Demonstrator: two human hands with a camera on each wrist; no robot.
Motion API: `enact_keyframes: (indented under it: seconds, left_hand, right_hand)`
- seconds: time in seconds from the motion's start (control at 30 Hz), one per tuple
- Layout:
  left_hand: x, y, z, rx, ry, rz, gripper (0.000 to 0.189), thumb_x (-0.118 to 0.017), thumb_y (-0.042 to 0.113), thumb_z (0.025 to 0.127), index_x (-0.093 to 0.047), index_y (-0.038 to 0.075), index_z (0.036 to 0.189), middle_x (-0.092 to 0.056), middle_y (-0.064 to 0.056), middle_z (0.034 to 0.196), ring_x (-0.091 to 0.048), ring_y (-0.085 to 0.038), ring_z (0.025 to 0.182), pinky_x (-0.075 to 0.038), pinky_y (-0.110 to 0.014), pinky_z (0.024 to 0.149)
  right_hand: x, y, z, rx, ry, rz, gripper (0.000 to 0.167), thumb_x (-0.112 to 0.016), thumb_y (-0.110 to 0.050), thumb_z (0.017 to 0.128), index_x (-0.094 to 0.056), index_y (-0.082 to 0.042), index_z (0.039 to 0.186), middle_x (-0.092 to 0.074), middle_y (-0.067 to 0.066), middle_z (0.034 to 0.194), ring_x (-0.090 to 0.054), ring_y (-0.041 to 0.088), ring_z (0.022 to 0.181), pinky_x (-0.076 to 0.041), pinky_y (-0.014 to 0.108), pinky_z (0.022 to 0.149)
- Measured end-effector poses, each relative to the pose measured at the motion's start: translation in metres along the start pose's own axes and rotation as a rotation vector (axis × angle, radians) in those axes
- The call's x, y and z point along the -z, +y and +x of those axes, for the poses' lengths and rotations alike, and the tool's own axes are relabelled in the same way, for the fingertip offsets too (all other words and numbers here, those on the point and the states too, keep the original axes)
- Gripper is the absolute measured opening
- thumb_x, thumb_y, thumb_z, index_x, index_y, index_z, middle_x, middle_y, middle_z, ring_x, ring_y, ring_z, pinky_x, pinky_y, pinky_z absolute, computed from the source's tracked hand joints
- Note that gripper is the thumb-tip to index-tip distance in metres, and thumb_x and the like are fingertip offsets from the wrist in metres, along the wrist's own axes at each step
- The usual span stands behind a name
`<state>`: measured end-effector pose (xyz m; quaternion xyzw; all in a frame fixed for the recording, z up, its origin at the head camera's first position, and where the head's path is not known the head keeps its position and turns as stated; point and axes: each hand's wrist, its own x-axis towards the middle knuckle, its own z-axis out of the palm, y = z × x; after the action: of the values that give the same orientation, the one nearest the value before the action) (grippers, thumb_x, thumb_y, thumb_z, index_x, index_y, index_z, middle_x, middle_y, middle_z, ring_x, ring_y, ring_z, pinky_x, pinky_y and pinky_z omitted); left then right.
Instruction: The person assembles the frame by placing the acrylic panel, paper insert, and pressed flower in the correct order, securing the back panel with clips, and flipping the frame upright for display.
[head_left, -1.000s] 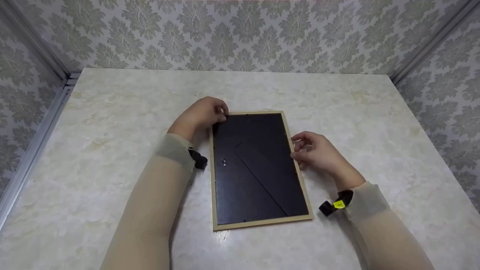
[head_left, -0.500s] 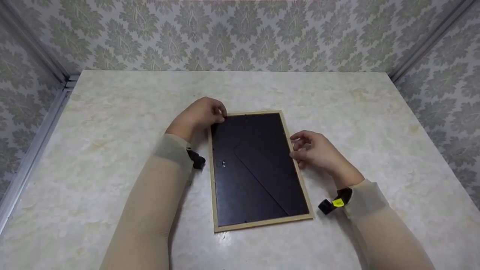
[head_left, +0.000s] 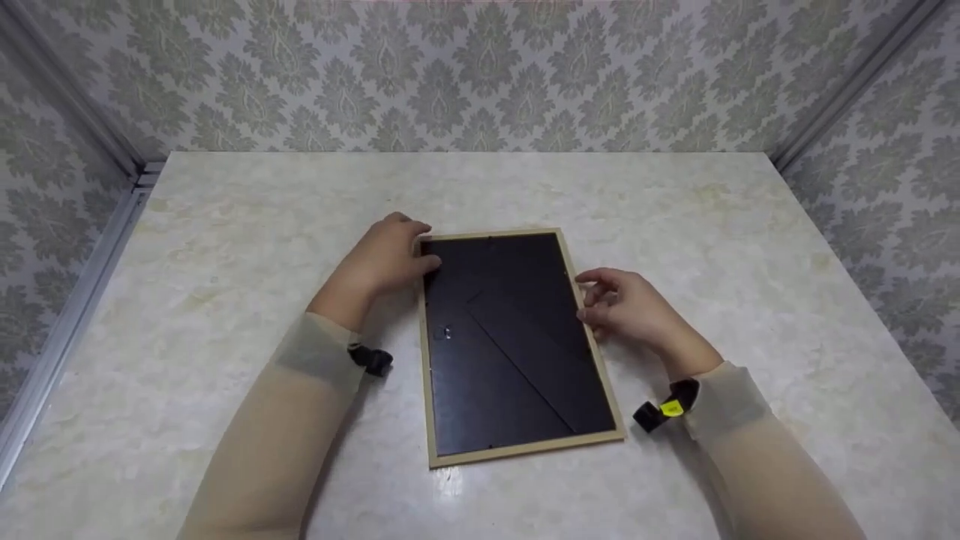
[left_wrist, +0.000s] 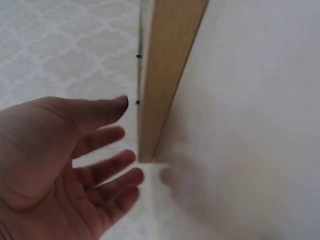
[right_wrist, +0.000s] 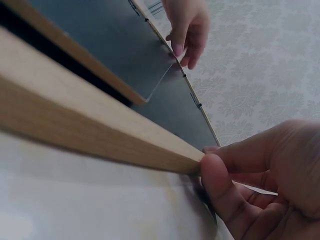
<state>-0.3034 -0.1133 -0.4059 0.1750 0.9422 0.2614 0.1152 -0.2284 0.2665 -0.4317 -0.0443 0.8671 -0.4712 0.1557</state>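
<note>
A picture frame [head_left: 525, 360] with a light wood border and black back panel lies face down on the table. A diagonal stand flap [head_left: 499, 382] and a small metal hanger [head_left: 444, 332] show on its back. My left hand [head_left: 382, 255] is at the far left corner, fingers loosely spread; in the left wrist view, its thumb and fingers stand beside the wooden edge [left_wrist: 165, 75], gripping nothing. With thumb and fingers, my right hand [head_left: 630, 307] pinches the right edge. The right wrist view shows those fingertips [right_wrist: 215, 175] on the wood border.
The marble-patterned table [head_left: 225, 202] extends around the frame on all sides. Patterned wallpaper [head_left: 480, 75] covers the walls behind and at both sides. A metal rail [head_left: 71, 337] runs along the left. Each wrist wears a small black camera [head_left: 373, 361].
My left hand has loosened its pinch at the far left corner and shifted left and nearer, its fingers spreading. My right hand keeps its place on the right edge, and the frame stays put.
</note>
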Motion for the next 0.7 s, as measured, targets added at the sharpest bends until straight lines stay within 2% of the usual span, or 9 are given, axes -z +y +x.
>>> enact_keyframes:
  seconds: [0.1, 0.17, 0.33, 0.47, 0.57, 0.7]
  left_hand:
    - [0.006, -0.007, -0.019, 0.001, -0.079, -0.046, 0.088, -0.084, 0.039, 0.103, -0.046, -0.003, 0.170, -0.038, -0.027, 0.180, -0.037, -0.048, 0.168, -0.032, -0.061, 0.140]
    - [0.007, -0.012, -0.029, -0.005, -0.128, -0.060, 0.105, -0.093, 0.044, 0.094, -0.040, 0.000, 0.173, -0.031, -0.020, 0.186, -0.029, -0.046, 0.173, -0.029, -0.061, 0.142]
    - [0.002, -0.017, -0.044, 0.009, -0.165, 0.049, 0.144, -0.109, 0.052, 0.070, -0.025, 0.014, 0.181, -0.018, -0.006, 0.192, -0.025, -0.046, 0.171, -0.036, -0.067, 0.136]
    - [-0.003, -0.015, -0.047, 0.022, -0.153, 0.118, 0.154, -0.113, 0.050, 0.062, -0.021, 0.022, 0.182, -0.019, -0.007, 0.192, -0.026, -0.049, 0.167, -0.039, -0.072, 0.131]
    - [-0.005, -0.012, -0.043, 0.003, -0.150, 0.127, 0.155, -0.112, 0.050, 0.062, -0.019, 0.021, 0.183, -0.019, -0.005, 0.192, -0.025, -0.049, 0.169, -0.038, -0.072, 0.132]
    - [-0.006, -0.011, -0.038, -0.032, -0.153, 0.138, 0.155, -0.112, 0.051, 0.063, -0.017, 0.023, 0.183, -0.018, 0.001, 0.192, -0.024, -0.046, 0.169, -0.038, -0.070, 0.133]
  right_hand:
    - [0.000, -0.003, 0.001, 0.003, -0.013, -0.010, 0.062, -0.076, -0.002, 0.102, -0.057, 0.000, 0.161, -0.066, 0.013, 0.112, -0.070, 0.015, 0.077, -0.064, 0.028, 0.068]
    - [0.001, -0.004, 0.002, 0.008, -0.029, -0.027, 0.062, -0.075, -0.003, 0.103, -0.056, 0.000, 0.162, -0.067, 0.015, 0.114, -0.072, 0.015, 0.078, -0.064, 0.028, 0.068]
    - [0.003, -0.008, 0.008, 0.045, -0.050, -0.144, 0.060, -0.078, -0.007, 0.102, -0.061, -0.001, 0.159, -0.073, 0.017, 0.117, -0.072, 0.011, 0.080, -0.061, 0.025, 0.067]
    - [0.007, -0.018, 0.015, 0.077, -0.011, -0.220, 0.052, -0.081, -0.013, 0.102, -0.069, -0.004, 0.153, -0.076, 0.015, 0.118, -0.072, 0.013, 0.085, -0.059, 0.024, 0.070]
    - [0.013, -0.030, 0.024, 0.111, 0.010, -0.221, 0.045, -0.081, -0.015, 0.104, -0.074, -0.007, 0.147, -0.077, 0.015, 0.120, -0.075, 0.021, 0.093, -0.063, 0.029, 0.076]
    - [0.018, -0.049, 0.047, 0.173, 0.002, -0.259, 0.037, -0.082, -0.017, 0.105, -0.080, -0.009, 0.141, -0.080, 0.015, 0.127, -0.075, 0.027, 0.107, -0.061, 0.033, 0.088]
